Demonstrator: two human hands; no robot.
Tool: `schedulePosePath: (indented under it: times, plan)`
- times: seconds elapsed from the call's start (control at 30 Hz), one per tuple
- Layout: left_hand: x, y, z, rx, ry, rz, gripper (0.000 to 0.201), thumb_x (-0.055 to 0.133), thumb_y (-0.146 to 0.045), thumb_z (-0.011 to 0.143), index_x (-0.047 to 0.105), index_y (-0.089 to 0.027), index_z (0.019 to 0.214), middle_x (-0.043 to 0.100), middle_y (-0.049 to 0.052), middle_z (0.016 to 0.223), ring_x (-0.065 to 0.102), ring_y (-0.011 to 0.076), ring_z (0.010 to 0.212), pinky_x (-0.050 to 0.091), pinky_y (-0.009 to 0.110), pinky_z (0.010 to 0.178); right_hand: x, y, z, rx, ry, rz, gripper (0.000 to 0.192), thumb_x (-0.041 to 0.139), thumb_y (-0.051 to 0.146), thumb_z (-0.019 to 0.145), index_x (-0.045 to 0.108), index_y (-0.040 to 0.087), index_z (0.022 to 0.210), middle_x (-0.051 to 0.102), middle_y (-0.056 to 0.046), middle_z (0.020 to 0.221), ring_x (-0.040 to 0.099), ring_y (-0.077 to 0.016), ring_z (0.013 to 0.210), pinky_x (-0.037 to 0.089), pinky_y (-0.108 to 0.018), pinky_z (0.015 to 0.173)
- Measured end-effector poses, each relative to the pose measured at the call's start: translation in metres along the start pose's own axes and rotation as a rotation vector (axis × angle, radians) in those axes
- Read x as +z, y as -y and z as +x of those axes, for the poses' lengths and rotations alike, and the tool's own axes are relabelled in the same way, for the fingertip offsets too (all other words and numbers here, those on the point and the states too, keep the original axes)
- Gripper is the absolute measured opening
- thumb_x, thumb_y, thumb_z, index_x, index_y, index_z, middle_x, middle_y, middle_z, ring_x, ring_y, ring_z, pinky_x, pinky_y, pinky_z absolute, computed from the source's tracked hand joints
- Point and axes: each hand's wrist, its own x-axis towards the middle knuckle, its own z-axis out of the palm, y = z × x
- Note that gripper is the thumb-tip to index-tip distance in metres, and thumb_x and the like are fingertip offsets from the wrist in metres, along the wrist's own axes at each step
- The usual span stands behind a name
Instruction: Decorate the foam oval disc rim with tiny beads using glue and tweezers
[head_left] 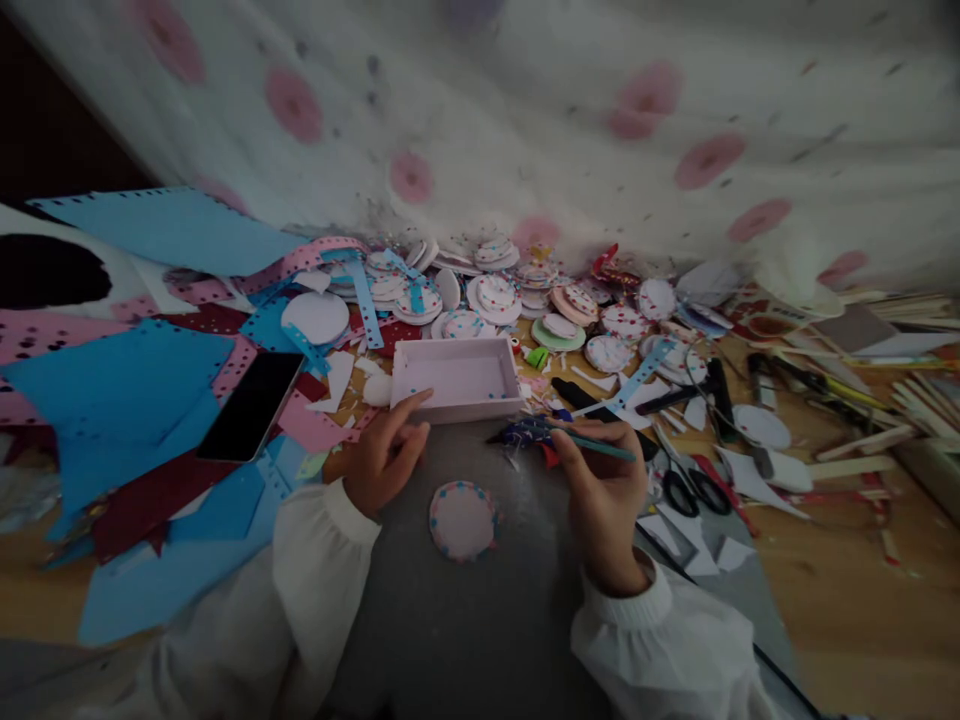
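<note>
My left hand is at the near left corner of a shallow pale pink box. Its index finger reaches over the rim, thumb apart, with nothing held. A few tiny blue bits lie inside the box. Between finger and thumb, my right hand pinches a slim teal pencil-like stick. Its left end meets a dark blue speckled piece; whether they are joined I cannot tell. Between my hands, a round white disc with a pink and blue dotted edge lies flat on the grey mat.
Many decorated discs are heaped behind the box. Blue felt sheets and a phone lie left. Black-handled scissors, white scraps and wooden sticks lie right. A dark cord runs past my right sleeve. A flowered curtain hangs behind.
</note>
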Motion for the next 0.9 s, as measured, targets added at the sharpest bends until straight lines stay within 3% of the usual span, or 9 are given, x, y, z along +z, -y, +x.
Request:
schedulePosePath:
  times: [0.13, 0.3, 0.43, 0.67, 0.9]
  plan:
    - [0.004, 0.003, -0.002, -0.014, 0.019, 0.194, 0.027, 0.048, -0.026, 0.089, 0.056, -0.015, 0.112, 0.058, -0.004, 0.055, 0.054, 0.0111, 0.05, 0.04, 0.021, 0.052, -0.006, -0.004, 0.006, -0.049, 0.011, -0.042, 0.021, 0.076, 0.018, 0.073, 0.056, 0.021, 0.076, 0.065, 0.002, 0.078, 0.069, -0.0177, 0.082, 0.052, -0.038, 0.082]
    - [0.009, 0.001, -0.008, -0.02, 0.048, 0.391, 0.016, 0.045, -0.021, 0.085, 0.053, -0.017, 0.098, 0.055, -0.005, 0.053, 0.05, 0.0114, 0.043, 0.031, 0.02, 0.045, -0.006, 0.001, 0.016, -0.222, 0.075, -0.244, 0.016, 0.075, 0.017, 0.072, 0.059, 0.022, 0.073, 0.065, 0.001, 0.073, 0.065, -0.0171, 0.074, 0.051, -0.033, 0.071]
    - [0.011, -0.002, -0.008, 0.018, 0.04, 0.444, 0.014, 0.044, -0.021, 0.084, 0.05, -0.017, 0.095, 0.058, -0.002, 0.056, 0.058, 0.0161, 0.051, 0.036, 0.023, 0.049, 0.012, 0.006, 0.024, -0.369, 0.297, -0.429, 0.012, 0.073, 0.019, 0.075, 0.063, 0.024, 0.071, 0.068, 0.0, 0.071, 0.06, -0.0187, 0.072, 0.047, -0.035, 0.068]
    - [0.011, -0.005, -0.007, -0.022, 0.057, 0.496, 0.012, 0.044, -0.02, 0.082, 0.049, -0.018, 0.092, 0.059, 0.0, 0.059, 0.059, 0.02, 0.055, 0.038, 0.026, 0.05, 0.052, -0.002, 0.031, -0.442, 0.575, -0.713, 0.014, 0.074, 0.016, 0.073, 0.063, 0.022, 0.067, 0.063, 0.0, 0.069, 0.056, -0.018, 0.071, 0.035, -0.034, 0.07]
    - [0.013, -0.005, -0.008, 0.019, 0.014, 0.582, 0.014, 0.047, -0.017, 0.078, 0.051, -0.018, 0.091, 0.059, 0.002, 0.062, 0.059, 0.0198, 0.06, 0.044, 0.029, 0.057, 0.061, -0.008, 0.031, -0.462, 0.654, -0.83, 0.015, 0.072, 0.013, 0.073, 0.061, 0.021, 0.066, 0.061, 0.0, 0.067, 0.056, -0.0175, 0.069, 0.032, -0.033, 0.07]
